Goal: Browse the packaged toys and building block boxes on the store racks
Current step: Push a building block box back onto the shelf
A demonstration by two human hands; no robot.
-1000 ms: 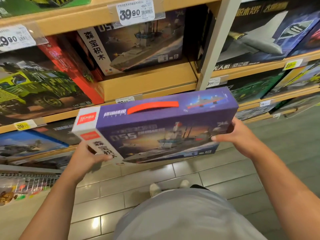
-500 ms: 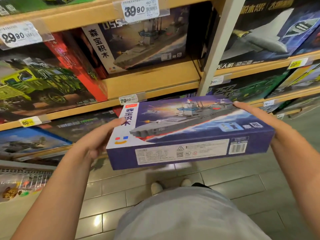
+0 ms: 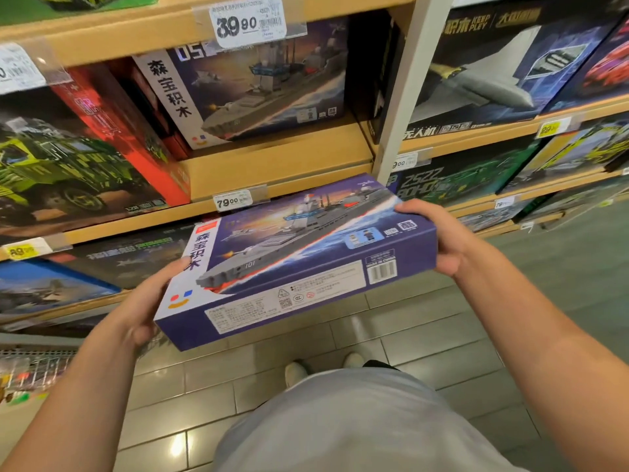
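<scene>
Holding: warship box (image 3: 306,257) off the rack, just below the 79.00 tag (image 3: 233,200)
Left hand (image 3: 143,301): fingers wrapped round its left end
Right hand (image 3: 439,236): gripping the right end
Progress: one box checked, loads of shelves unbrowsed I reckon

Two hands: the left hand (image 3: 136,311) and the right hand (image 3: 439,236). Two warship boxes: one held box (image 3: 299,264) and one shelved box (image 3: 252,83). One green truck box (image 3: 61,165), one red box (image 3: 112,124) and one grey aircraft box (image 3: 493,73). Seven price tags can be made out: the white 39.90 tag (image 3: 248,23), the white 79.00 tag (image 3: 233,201), three more white ones partly readable, and two yellow ones. Two shoes (image 3: 294,373) on the floor.
</scene>
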